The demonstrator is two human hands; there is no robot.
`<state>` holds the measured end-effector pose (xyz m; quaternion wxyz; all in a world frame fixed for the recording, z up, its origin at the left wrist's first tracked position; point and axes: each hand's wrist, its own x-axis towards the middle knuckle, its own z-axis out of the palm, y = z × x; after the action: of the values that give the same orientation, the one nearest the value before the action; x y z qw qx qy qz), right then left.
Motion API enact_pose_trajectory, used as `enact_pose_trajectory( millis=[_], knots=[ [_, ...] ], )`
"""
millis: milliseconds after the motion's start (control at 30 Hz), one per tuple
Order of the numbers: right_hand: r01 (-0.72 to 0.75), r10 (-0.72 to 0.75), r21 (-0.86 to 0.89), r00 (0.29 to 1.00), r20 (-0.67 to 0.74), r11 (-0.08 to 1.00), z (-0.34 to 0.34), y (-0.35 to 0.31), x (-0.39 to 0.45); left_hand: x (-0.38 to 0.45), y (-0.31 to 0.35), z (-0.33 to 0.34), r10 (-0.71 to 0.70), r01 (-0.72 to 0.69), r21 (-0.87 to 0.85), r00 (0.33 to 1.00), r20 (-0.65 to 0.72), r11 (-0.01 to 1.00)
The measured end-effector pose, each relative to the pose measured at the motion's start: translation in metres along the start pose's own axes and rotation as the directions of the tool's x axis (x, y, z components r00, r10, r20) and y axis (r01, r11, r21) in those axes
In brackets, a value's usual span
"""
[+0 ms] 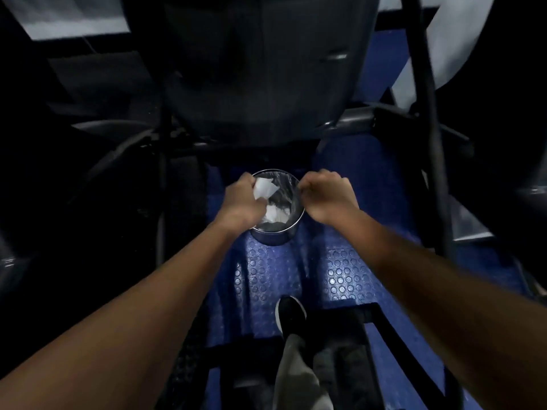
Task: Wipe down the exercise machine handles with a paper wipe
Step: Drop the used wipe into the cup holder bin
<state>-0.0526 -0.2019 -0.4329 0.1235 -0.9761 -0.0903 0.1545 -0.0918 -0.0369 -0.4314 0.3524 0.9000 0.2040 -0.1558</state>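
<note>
My left hand (pixel 241 199) grips a white paper wipe (pixel 265 187) right over the mouth of a small round metal bin (pixel 275 236) on the floor. More crumpled white paper (pixel 276 216) lies inside the bin on a clear liner. My right hand (pixel 327 195) hovers beside the bin's right rim with its fingers curled into a fist, holding nothing that I can see. The dark exercise machine (pixel 266 69) rises behind the bin; its handles are not distinguishable in the dim light.
Blue studded rubber flooring (pixel 343 279) surrounds the bin. Black machine frame bars (pixel 426 119) run down the right, and darker parts fill the left. My shoe (pixel 290 316) and trouser leg are at bottom centre, next to a black footplate (pixel 355 318).
</note>
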Motion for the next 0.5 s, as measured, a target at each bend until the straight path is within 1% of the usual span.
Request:
enact_pose_trajectory(
  millis=[100,200,300,500],
  knots=[
    [0.002,-0.001,0.019,0.999,-0.038,1.0,0.043,0.018,0.027,0.044,-0.019,0.039,-0.015,0.015,-0.027,1.0,-0.023,1.0],
    [-0.029,0.03,0.105,1.0,-0.008,0.994,0.072,0.031,0.052,0.076,-0.033,0.071,0.005,-0.005,-0.001,1.0,-0.03,1.0],
    [-0.058,0.056,0.137,0.998,0.015,0.989,0.093,0.042,0.071,0.1,-0.045,0.095,0.001,0.0,0.043,1.0,-0.028,0.999],
    [-0.045,0.038,0.171,0.998,0.045,0.984,0.116,0.051,0.093,0.141,-0.056,0.126,-0.074,0.076,0.128,0.997,-0.018,0.989]
  ],
)
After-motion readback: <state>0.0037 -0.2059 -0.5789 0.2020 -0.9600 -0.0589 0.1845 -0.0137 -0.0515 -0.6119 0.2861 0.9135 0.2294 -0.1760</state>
